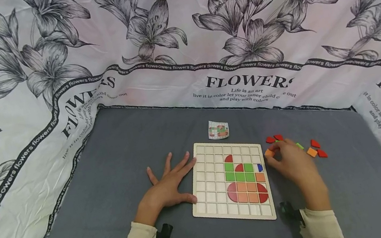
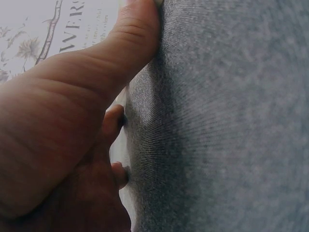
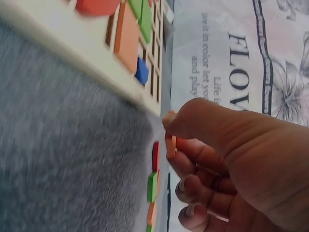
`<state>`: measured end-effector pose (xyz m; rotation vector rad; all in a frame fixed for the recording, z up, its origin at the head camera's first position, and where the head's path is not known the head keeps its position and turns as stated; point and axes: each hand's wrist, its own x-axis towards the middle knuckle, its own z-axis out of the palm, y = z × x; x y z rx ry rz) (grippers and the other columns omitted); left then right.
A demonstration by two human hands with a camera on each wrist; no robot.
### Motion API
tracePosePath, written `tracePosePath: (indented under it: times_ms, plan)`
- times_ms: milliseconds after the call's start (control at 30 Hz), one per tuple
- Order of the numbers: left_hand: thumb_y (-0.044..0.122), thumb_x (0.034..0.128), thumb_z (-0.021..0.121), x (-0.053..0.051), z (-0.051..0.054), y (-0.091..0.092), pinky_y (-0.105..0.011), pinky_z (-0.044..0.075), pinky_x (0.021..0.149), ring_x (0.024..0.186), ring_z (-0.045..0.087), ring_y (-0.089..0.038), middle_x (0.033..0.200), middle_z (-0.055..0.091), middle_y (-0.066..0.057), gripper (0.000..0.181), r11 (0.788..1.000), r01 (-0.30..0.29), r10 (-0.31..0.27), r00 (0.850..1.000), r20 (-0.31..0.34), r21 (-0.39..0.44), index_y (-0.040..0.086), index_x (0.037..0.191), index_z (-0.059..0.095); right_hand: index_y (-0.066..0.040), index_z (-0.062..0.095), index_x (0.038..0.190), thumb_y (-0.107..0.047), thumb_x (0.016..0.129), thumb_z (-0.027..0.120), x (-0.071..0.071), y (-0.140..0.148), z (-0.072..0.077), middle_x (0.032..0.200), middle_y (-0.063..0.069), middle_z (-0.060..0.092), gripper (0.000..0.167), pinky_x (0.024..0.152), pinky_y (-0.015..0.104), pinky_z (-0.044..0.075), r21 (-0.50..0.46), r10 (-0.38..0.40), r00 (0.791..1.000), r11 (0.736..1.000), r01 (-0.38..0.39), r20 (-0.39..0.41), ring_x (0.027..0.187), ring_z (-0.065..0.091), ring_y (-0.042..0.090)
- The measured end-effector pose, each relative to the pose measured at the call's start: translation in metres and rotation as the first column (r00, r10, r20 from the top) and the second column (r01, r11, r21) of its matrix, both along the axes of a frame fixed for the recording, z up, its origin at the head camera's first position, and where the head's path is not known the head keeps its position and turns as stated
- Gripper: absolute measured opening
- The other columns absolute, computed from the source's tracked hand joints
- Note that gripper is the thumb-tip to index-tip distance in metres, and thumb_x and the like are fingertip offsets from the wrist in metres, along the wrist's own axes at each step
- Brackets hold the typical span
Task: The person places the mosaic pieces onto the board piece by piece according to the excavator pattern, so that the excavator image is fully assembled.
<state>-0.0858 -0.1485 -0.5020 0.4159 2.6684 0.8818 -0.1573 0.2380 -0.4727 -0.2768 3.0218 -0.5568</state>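
A wooden grid board [image 1: 213, 207] lies on the grey cloth, with green, orange, red and blue pieces set in its right half. The left hand [image 1: 166, 189] is spread flat, thumb and a fingertip touching the board's left edge; in the left wrist view the hand [image 2: 63, 111] shows its thumb extended. Just off the board's right edge, the right hand [image 1: 295, 165] pinches an orange piece [image 1: 268, 153] between thumb and finger. The right wrist view shows that hand [image 3: 227, 164] holding the orange piece [image 3: 171, 146], its other fingers curled. A blue piece [image 3: 141, 71] sits in the board near its edge.
Loose pieces lie right of the board, among them a red one [image 1: 322, 153], an orange one [image 1: 312, 152] and a green one [image 1: 300, 145]. A small printed card [image 1: 218, 129] lies beyond the board. Flower-printed cloth [image 1: 169, 80] borders the grey surface.
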Motion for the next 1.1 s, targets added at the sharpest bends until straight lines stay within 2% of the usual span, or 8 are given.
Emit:
tracePosePath:
  times_ms: [133, 267, 433, 667, 733, 1100]
  plan:
    - [0.052, 0.0753, 0.091, 0.001, 0.001, 0.000, -0.085, -0.025, 0.104, 0.163, -0.014, -0.038, 0.178, 0.013, 0.007, 0.115, 1.000, -0.006, 0.006, 1.000, 0.000, 0.000, 0.035, 0.169, 0.028, 0.004, 0.071, 0.116, -0.019, 0.097, 0.074, -0.003, -0.011, 0.002, 0.116, 0.021, 0.065, 0.030, 0.083, 0.055, 0.057, -0.029, 0.075, 0.997, 0.997, -0.076, -0.015, 0.100, 0.061, 0.034]
    - [0.051, 0.0756, 0.091, 0.001, 0.001, 0.001, -0.085, -0.025, 0.105, 0.163, -0.014, -0.038, 0.178, 0.013, 0.008, 0.114, 1.000, -0.009, 0.009, 1.000, 0.003, -0.007, 0.036, 0.169, 0.027, 0.001, 0.071, 0.117, -0.020, 0.098, 0.076, -0.004, -0.024, 0.002, 0.111, 0.017, 0.064, 0.029, 0.078, 0.051, 0.057, -0.039, 0.123, 0.992, 0.992, -0.123, -0.009, 0.092, 0.062, 0.029]
    - [0.051, 0.0751, 0.091, 0.001, 0.000, 0.001, -0.085, -0.024, 0.105, 0.163, -0.013, -0.038, 0.178, 0.013, 0.008, 0.115, 1.000, -0.013, 0.013, 1.000, 0.002, -0.015, 0.037, 0.169, 0.028, -0.003, 0.072, 0.117, -0.024, 0.101, 0.075, -0.005, -0.041, 0.002, 0.113, 0.016, 0.063, 0.027, 0.069, 0.044, 0.055, -0.054, 0.166, 0.986, 0.985, -0.165, 0.013, 0.082, 0.059, 0.024]
    - [0.051, 0.0754, 0.092, 0.001, 0.001, 0.001, -0.085, -0.024, 0.105, 0.163, -0.013, -0.037, 0.178, 0.013, 0.009, 0.115, 1.000, -0.016, 0.015, 1.000, -0.002, -0.012, 0.037, 0.169, 0.028, -0.005, 0.074, 0.118, -0.025, 0.099, 0.078, -0.006, -0.059, -0.003, 0.116, 0.015, 0.064, 0.028, 0.081, 0.048, 0.059, -0.057, 0.224, 0.974, 0.973, -0.222, 0.037, 0.087, 0.064, 0.024]
    - [0.051, 0.0756, 0.091, 0.001, 0.002, 0.001, -0.086, -0.023, 0.105, 0.163, -0.013, -0.037, 0.178, 0.013, 0.009, 0.114, 1.000, -0.014, 0.014, 1.000, -0.001, -0.012, 0.036, 0.169, 0.028, -0.005, 0.074, 0.117, -0.024, 0.099, 0.078, -0.006, -0.063, -0.004, 0.116, 0.014, 0.065, 0.026, 0.080, 0.048, 0.059, -0.058, 0.242, 0.970, 0.969, -0.240, 0.027, 0.087, 0.064, 0.024]
    - [0.053, 0.0756, 0.091, 0.000, 0.003, 0.001, -0.086, -0.024, 0.105, 0.163, -0.013, -0.038, 0.178, 0.013, 0.008, 0.115, 1.000, -0.009, 0.009, 1.000, 0.009, -0.013, 0.036, 0.170, 0.027, -0.007, 0.077, 0.116, -0.019, 0.099, 0.078, -0.003, -0.072, -0.006, 0.110, 0.009, 0.065, 0.021, 0.077, 0.042, 0.059, -0.055, 0.254, 0.967, 0.966, -0.253, 0.024, 0.089, 0.062, 0.023]
